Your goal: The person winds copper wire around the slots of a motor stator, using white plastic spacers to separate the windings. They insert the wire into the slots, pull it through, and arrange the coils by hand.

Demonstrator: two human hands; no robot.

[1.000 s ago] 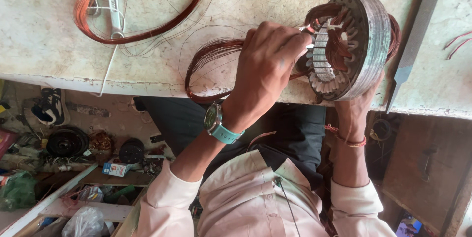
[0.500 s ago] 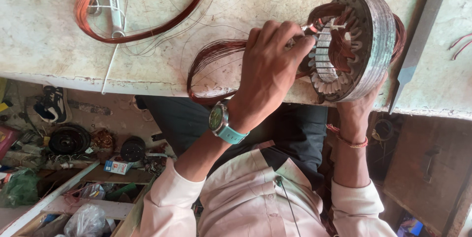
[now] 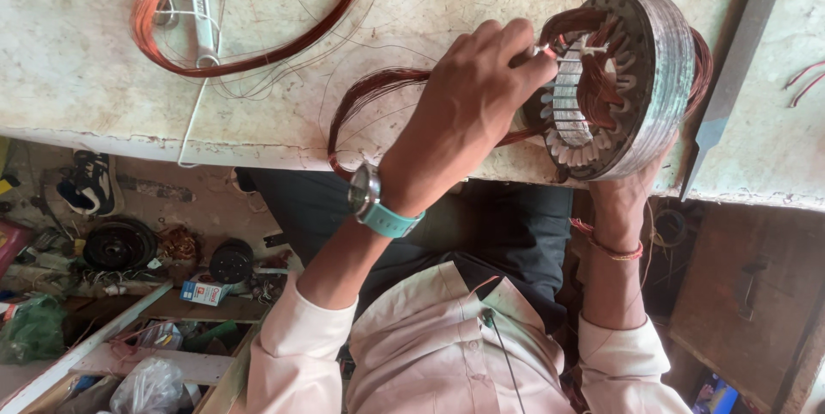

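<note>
A round metal motor stator [image 3: 653, 79] stands on edge at the bench's front edge, with copper windings [image 3: 601, 70] in its slots. My right hand [image 3: 620, 199] grips it from below; a red thread is tied round that wrist. My left hand [image 3: 468, 109], with a teal-strapped watch on its wrist, reaches in from the left. Its fingertips pinch copper wire at the stator's inner slots. A dark copper coil loop [image 3: 365, 100] trails from under that hand onto the bench.
A larger loop of bright copper wire [image 3: 215, 57] and a thin white wire [image 3: 199, 10] lie on the worn bench top [image 3: 86, 79]. A flat metal bar [image 3: 730, 79] lies to the right of the stator. Motor parts and clutter cover the floor [image 3: 120, 246] at lower left.
My left hand's fingers have shifted slightly at the stator's slots, staying on the wire. The stator and my right hand have barely moved.
</note>
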